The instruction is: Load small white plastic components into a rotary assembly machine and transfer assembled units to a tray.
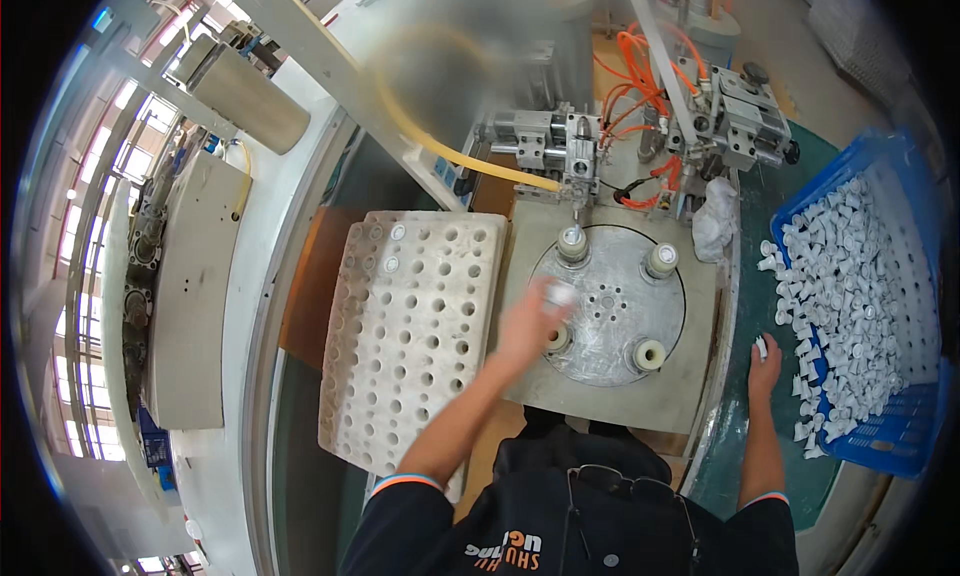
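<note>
Loading round turntable (610, 306): left hand (525, 326), blurred, pinching small white cap (558, 293) above front-left post (558, 340). Right hand (765, 361) pinching another cap (761, 347) beside blue crate (900, 416). Next move likely calls for seating cap squarely on post.

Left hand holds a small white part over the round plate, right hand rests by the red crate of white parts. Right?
Not quite: the crate is blue, not red, as the head view shows. The rest holds: left hand with a small white part over the round plate, right hand beside the crate.
</note>
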The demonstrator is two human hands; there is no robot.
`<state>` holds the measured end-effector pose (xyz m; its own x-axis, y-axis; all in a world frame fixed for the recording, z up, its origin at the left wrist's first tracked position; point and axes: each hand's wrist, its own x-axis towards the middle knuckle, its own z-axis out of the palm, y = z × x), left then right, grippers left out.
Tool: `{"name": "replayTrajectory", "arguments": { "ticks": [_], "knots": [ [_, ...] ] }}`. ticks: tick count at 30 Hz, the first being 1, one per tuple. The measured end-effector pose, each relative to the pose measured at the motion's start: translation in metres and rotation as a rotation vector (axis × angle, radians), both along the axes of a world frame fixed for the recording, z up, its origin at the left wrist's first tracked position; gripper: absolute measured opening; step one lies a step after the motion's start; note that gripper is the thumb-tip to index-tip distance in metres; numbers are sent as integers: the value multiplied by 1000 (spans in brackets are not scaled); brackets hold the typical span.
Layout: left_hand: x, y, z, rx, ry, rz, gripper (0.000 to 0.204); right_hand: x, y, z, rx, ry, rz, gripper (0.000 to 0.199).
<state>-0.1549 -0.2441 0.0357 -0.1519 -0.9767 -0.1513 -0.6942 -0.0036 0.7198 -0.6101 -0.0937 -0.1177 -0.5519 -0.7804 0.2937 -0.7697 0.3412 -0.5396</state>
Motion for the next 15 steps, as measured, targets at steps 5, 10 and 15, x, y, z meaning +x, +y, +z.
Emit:
{"name": "replayTrajectory", "arguments": {
  "ticks": [5, 10, 15],
  "knots": [
    [180, -88, -20, -372, -153, 584, 42, 57, 22, 18, -177, -1087, -464, 24],
    [222, -142, -49, -208, -267, 501, 46, 108, 56, 20, -265, -1516, -428, 31],
    [235, -146, -74, -270, -457, 264, 63, 134, 60, 47, -293, -1380, -413, 47]
  ]
}}
